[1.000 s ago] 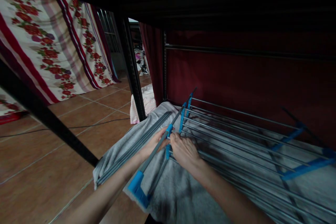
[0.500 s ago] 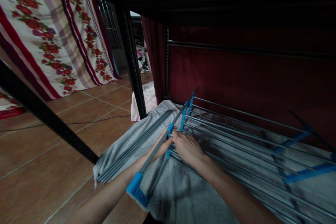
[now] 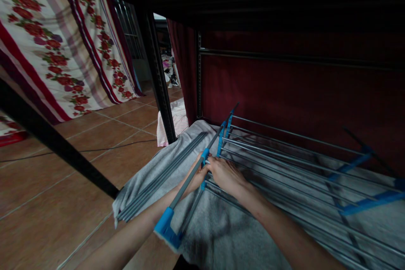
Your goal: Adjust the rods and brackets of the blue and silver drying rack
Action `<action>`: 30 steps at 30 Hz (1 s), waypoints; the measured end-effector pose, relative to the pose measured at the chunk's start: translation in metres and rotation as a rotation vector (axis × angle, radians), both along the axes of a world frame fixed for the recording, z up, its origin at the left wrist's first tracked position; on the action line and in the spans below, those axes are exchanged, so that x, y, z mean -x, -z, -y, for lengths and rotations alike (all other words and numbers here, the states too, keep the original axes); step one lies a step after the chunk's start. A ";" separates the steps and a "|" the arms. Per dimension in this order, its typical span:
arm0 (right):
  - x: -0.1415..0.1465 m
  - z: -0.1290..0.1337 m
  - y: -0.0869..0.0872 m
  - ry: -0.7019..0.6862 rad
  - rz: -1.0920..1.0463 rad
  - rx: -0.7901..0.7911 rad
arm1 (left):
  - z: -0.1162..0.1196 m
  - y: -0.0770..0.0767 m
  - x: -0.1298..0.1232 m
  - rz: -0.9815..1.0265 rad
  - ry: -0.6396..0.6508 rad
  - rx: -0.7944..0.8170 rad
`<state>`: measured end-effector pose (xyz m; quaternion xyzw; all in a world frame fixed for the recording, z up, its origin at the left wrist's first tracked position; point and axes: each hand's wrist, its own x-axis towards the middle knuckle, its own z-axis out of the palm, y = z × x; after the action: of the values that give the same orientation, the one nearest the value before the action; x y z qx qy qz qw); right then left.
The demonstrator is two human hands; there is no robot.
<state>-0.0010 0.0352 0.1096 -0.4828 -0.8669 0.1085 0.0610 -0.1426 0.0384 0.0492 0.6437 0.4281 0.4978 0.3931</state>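
Note:
A rack of thin metal rods with blue plastic brackets lies on a grey blanket. My left hand is closed around the near blue bracket, under a grey tube that runs across it. Opposite it, my right hand pinches a rod end where it meets that bracket; the fingertips are partly hidden. A blue corner piece caps the tube's near end. Farther right, another blue bracket joins the rods' other ends. Several loose grey tubes lie side by side left of my hands.
A black metal post and a slanting black bar stand on the left, with a dark shelf overhead. Behind the rack hangs dark red cloth. A floral curtain and a cable are beyond, over the tiled floor.
My hands stay at the same bracket, with only a slight shift of the right hand and wrist. The view has moved a little.

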 end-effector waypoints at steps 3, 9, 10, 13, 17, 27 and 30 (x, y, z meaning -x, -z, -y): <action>-0.001 -0.001 -0.004 0.011 -0.013 0.007 | -0.001 0.005 0.000 -0.003 -0.019 0.004; 0.000 -0.001 -0.001 0.003 0.020 0.003 | -0.004 0.010 0.002 -0.019 -0.042 0.013; 0.000 -0.001 0.000 0.000 0.015 0.009 | -0.004 0.011 0.002 -0.023 -0.046 0.012; 0.000 -0.003 0.000 0.000 -0.005 0.036 | -0.004 0.012 0.003 -0.041 -0.057 0.012; 0.000 -0.006 0.001 0.006 -0.036 0.065 | -0.005 0.012 0.004 -0.072 -0.060 0.014; 0.001 -0.011 0.001 0.016 -0.015 0.077 | -0.007 0.007 0.005 -0.146 -0.044 -0.046; -0.001 -0.002 0.002 0.017 -0.001 -0.027 | -0.013 0.012 0.010 -0.194 -0.079 -0.093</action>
<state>0.0003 0.0368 0.1073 -0.4892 -0.8641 0.0965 0.0688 -0.1522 0.0513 0.0372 0.6890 0.4658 0.4675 0.2996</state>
